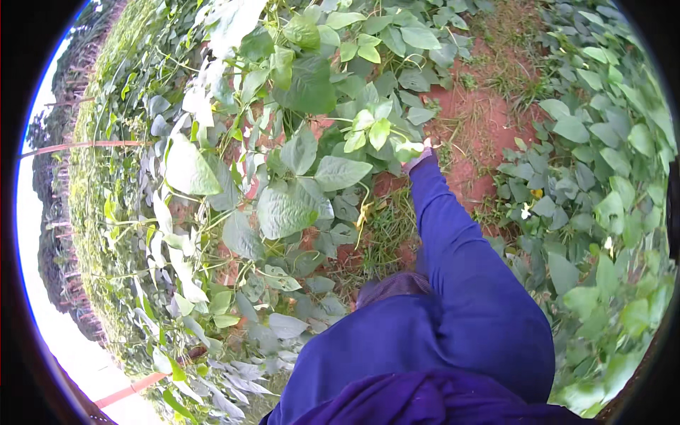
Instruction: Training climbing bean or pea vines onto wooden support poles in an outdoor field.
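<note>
Right hand (421, 156): small, partly hidden, ending a blue sleeve (453, 219); whether its grip is open or closed, I cannot tell.
Pale leaf (408, 151): just beside that hand, near bright young leaves (372, 130).
Left hand: out of view.
Dark rounded shape (395, 287): below, unidentifiable.
Foliage at right (609, 297): blurred, cut off.

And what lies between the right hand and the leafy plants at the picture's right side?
The head view shows reddish soil between the right hand and those leafy plants, with some grass farther up.
</note>
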Demonstrator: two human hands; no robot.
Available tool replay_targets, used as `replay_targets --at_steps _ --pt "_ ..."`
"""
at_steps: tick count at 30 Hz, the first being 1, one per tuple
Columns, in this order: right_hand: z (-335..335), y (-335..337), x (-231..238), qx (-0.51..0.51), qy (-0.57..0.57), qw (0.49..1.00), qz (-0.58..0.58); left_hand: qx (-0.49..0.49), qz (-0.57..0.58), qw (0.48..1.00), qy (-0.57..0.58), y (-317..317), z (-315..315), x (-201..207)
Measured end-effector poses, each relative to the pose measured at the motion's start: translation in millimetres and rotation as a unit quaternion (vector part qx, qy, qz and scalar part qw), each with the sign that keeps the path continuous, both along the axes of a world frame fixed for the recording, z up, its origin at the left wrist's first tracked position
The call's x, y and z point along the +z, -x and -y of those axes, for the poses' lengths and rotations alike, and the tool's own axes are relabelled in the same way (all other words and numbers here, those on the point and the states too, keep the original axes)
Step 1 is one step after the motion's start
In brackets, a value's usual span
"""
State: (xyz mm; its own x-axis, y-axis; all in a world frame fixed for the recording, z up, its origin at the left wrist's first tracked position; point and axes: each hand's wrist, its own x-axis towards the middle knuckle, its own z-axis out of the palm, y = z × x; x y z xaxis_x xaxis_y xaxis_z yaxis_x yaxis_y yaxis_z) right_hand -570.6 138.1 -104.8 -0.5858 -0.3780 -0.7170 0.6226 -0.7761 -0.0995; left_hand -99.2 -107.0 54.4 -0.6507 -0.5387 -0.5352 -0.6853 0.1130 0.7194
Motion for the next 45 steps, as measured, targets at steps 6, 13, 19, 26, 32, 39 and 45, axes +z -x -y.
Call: replay_targets --at_steps 6,13,19,26,32,39,45 --pt "-30.7 79.6 24.0 -0.022 0.137 0.970 -0.200 0.109 -0.001 0.994 0.018 3.5 -64.3 22.4" --pt "-47.7 62.2 208.4 0.058 -0.169 0.935 -0.306 0.190 -0.075 0.978 0.051 -20.6 -90.0 36.1" --pt "-10.5 22.3 340.1 0.132 -0.204 0.769 -0.591 0.243 -0.180 0.952 0.057 -20.7 -114.6 30.9" --pt "69.2 2.5 402.9 0.194 -0.183 0.616 -0.742 0.306 -0.292 0.888 0.180 50.4 -95.0 176.0" --pt "145.4 -22.7 399.8 0.179 -0.162 0.520 -0.819 0.178 -0.489 0.790 0.324 113.0 -97.7 322.8" --pt "193.6 -21.0 437.9 0.088 -0.235 0.365 -0.896 0.067 -0.401 0.778 0.479 194.6 -93.2 377.5" --pt "210.8 -22.1 414.9 0.314 -0.144 0.235 -0.908 0.076 -0.370 0.787 0.488 255.4 -62.1 430.7"
